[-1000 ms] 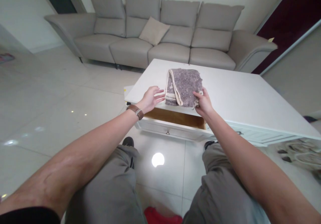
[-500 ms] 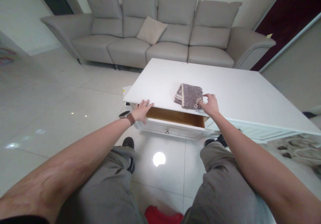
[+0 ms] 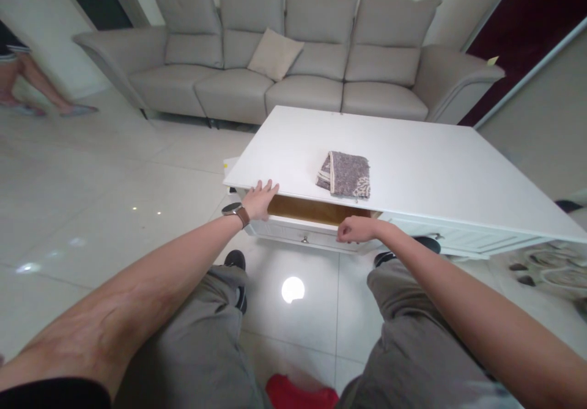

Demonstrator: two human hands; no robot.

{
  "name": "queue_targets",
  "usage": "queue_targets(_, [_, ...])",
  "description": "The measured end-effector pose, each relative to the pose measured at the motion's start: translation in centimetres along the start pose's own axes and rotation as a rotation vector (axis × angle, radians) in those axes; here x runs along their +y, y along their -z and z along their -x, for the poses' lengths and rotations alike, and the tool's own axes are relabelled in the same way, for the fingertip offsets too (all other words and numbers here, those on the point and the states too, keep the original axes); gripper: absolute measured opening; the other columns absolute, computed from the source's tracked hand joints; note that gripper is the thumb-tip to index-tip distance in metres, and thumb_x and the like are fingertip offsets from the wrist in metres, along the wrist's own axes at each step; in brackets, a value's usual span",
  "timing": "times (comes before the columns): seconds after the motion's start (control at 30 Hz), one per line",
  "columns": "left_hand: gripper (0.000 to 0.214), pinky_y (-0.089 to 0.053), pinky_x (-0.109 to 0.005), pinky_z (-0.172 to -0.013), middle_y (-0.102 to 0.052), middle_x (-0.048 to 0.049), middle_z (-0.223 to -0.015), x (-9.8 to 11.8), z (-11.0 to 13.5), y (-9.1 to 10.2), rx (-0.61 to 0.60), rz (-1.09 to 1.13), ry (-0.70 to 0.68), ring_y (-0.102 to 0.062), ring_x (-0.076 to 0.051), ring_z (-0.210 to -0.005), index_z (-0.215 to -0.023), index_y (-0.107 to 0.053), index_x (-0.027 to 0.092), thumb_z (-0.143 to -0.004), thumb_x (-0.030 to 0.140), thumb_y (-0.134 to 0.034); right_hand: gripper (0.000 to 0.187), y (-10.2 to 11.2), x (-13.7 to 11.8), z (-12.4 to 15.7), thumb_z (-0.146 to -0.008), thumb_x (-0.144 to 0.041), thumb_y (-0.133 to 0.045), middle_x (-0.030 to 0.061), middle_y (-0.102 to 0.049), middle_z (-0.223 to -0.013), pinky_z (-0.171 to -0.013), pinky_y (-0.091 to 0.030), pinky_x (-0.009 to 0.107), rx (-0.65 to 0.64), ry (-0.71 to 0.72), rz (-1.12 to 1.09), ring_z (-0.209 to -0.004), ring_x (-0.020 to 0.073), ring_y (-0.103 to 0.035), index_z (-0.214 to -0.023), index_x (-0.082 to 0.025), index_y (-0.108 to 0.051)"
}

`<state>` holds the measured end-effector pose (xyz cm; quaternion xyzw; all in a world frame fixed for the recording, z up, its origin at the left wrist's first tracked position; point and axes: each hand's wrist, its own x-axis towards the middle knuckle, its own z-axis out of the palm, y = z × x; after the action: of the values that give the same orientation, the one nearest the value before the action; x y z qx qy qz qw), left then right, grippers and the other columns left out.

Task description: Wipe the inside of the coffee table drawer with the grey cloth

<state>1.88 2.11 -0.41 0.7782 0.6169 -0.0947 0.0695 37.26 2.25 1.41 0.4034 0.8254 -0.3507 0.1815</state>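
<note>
A white coffee table has a drawer pulled partly out, its brown interior showing. At the table's front left edge, my left hand lies with fingers spread on the top, holding nothing. My right hand, fingers curled in, is over the right part of the drawer front, to the right of the small metal knob. Nothing shows in its fingers; I cannot tell whether it touches the drawer. A folded grey-brown towel with pale trim lies on the tabletop above the drawer, apart from both hands.
A grey sofa with a beige cushion stands behind the table. Another person's legs show at the far left. Between my feet spreads a shiny tiled floor, with a red object at the bottom edge.
My right hand has let go of the towel's edge and moved down and left to the drawer front, its fingers curling. My left hand stays put. A person's legs have appeared at left.
</note>
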Motion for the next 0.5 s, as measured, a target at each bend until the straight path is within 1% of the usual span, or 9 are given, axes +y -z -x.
queue_targets(0.1, [0.134,-0.033,-0.055,-0.125,-0.016,-0.0232,-0.175,-0.4,0.0,-0.1,0.004,0.026,-0.020,-0.015,-0.050,-0.159,-0.167,-0.014,0.021,-0.059,0.022,-0.093,0.037,-0.4,0.1,-0.4,-0.088,-0.038,-0.064,0.0128,-0.079,-0.120,-0.090,-0.053,0.032,0.003,-0.004,0.103,-0.106,0.0286,-0.074,-0.112,-0.017,-0.082])
queue_targets(0.17, [0.133,-0.028,-0.054,-0.127,-0.016,-0.0251,-0.174,-0.7,-0.1,-0.2,0.006,0.049,-0.033,-0.014,-0.048,-0.160,-0.166,-0.014,0.019,-0.058,0.024,-0.092,0.038,-0.6,0.2,-0.6,-0.090,-0.036,-0.061,0.0126,-0.078,-0.124,-0.093,-0.052,0.032,-0.004,0.002,0.107,-0.111,0.0289,-0.073,-0.116,-0.016,-0.081])
queue_targets(0.23, [0.130,-0.023,-0.055,-0.129,-0.018,-0.0267,-0.174,-0.9,-0.2,-0.1,0.010,0.081,-0.049,-0.013,-0.046,-0.161,-0.166,-0.015,0.018,-0.060,0.025,-0.090,0.037,-0.7,0.4,-0.7,-0.090,-0.036,-0.061,0.0123,-0.079,-0.121,-0.092,-0.053,0.032,-0.003,0.010,0.092,-0.108,0.0287,-0.074,-0.113,-0.017,-0.082])
queue_targets(0.33, [0.119,-0.017,-0.053,-0.131,-0.027,-0.0271,-0.171,-1.1,-0.5,0.1,0.015,0.141,-0.075,-0.016,-0.042,-0.161,-0.163,-0.024,0.018,-0.062,0.024,-0.088,0.032,-0.8,0.8,-1.0,-0.088,-0.039,-0.064,0.0093,-0.081,-0.112,-0.089,-0.054,0.032,0.037,0.020,0.073,-0.101,0.0280,-0.075,-0.105,-0.021,-0.084])
queue_targets(0.43, [0.107,-0.016,-0.049,-0.132,-0.034,-0.0248,-0.168,-1.1,-0.6,0.4,0.014,0.178,-0.082,-0.021,-0.040,-0.161,-0.159,-0.034,0.016,-0.064,0.021,-0.084,0.030,-0.9,1.2,-1.5,-0.086,-0.042,-0.066,0.0067,-0.082,-0.101,-0.088,-0.055,0.033,0.072,0.015,0.065,-0.097,0.0277,-0.074,-0.100,-0.023,-0.084])
queue_targets(0.5, [0.099,-0.019,-0.046,-0.131,-0.038,-0.0223,-0.165,-1.0,-0.4,0.6,0.025,0.191,-0.077,-0.027,-0.038,-0.159,-0.155,-0.040,0.015,-0.066,0.021,-0.082,0.031,-0.9,1.5,-1.8,-0.084,-0.043,-0.068,0.0063,-0.082,-0.097,-0.087,-0.055,0.033,0.089,0.008,0.059,-0.096,0.0280,-0.074,-0.100,-0.022,-0.084])
